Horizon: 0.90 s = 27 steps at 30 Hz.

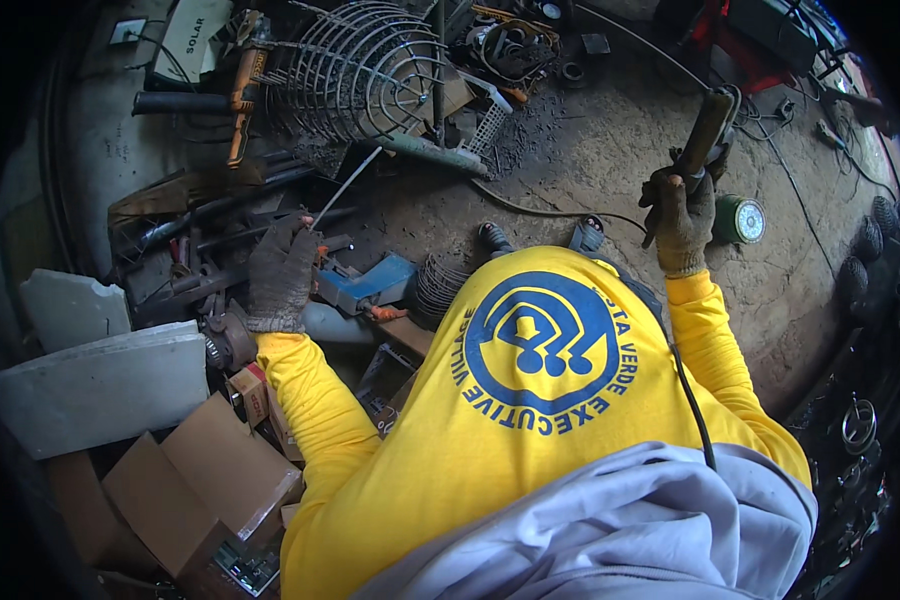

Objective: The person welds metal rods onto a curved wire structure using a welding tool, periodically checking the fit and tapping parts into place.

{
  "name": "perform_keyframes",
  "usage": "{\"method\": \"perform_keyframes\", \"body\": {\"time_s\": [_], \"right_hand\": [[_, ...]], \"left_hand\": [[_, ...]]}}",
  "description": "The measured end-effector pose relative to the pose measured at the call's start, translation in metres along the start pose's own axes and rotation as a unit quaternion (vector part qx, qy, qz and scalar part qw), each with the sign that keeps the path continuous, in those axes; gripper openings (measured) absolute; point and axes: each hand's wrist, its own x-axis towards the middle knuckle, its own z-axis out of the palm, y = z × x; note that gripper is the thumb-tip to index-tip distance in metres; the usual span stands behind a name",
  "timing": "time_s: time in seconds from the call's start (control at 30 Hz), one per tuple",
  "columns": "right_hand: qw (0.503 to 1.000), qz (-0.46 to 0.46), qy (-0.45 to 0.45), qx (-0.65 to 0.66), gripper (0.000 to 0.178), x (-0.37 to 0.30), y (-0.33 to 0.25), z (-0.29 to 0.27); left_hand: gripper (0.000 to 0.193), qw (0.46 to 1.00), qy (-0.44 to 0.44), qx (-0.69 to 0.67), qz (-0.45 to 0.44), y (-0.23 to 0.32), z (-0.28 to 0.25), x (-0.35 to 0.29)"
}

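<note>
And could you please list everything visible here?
Clamp tool: one, brownish, in the right hand
Thin rod: one, grey, in the left hand
Wire cage: one, grey, upper centre
Power tool: one, orange and black, upper left
Round device: one, green, beside right hand
Boxy part: one, blue, beside left hand
Slabs: at least two, whitish, left
Cardboard: several pieces, brown, lower left
Clutter: uncounted, mixed colours, throughout
Shirt: one, yellow, centre
Hands: two, gloved greyish-brown, left and right
</note>
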Motion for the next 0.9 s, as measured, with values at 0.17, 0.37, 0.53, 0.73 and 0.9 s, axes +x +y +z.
{"method": "perform_keyframes", "body": {"time_s": [0.17, 0.37, 0.53, 0.73, 0.9], "right_hand": [[1.000, 0.024, 0.001, -0.012, 0.033, -0.006, 0.002, -0.004], [0.999, 0.039, 0.016, -0.014, 0.033, -0.017, 0.002, -0.011], [0.999, 0.037, 0.007, -0.002, 0.033, -0.020, 0.008, -0.019], [0.999, 0.039, 0.012, 0.002, 0.033, -0.019, 0.002, -0.012], [0.999, 0.038, 0.004, 0.009, 0.034, -0.015, 0.004, -0.012]], "left_hand": [[0.024, 1.000, -0.015, 0.004, 0.001, -0.016, 0.007, 0.005], [0.026, 0.999, -0.013, 0.048, -0.001, -0.002, 0.017, 0.004], [0.029, 0.998, -0.001, 0.053, 0.025, -0.004, 0.017, 0.008], [0.030, 1.000, -0.016, 0.014, 0.007, 0.001, 0.027, 0.007], [0.028, 0.998, -0.017, 0.037, 0.038, -0.014, 0.034, 0.008]]}}
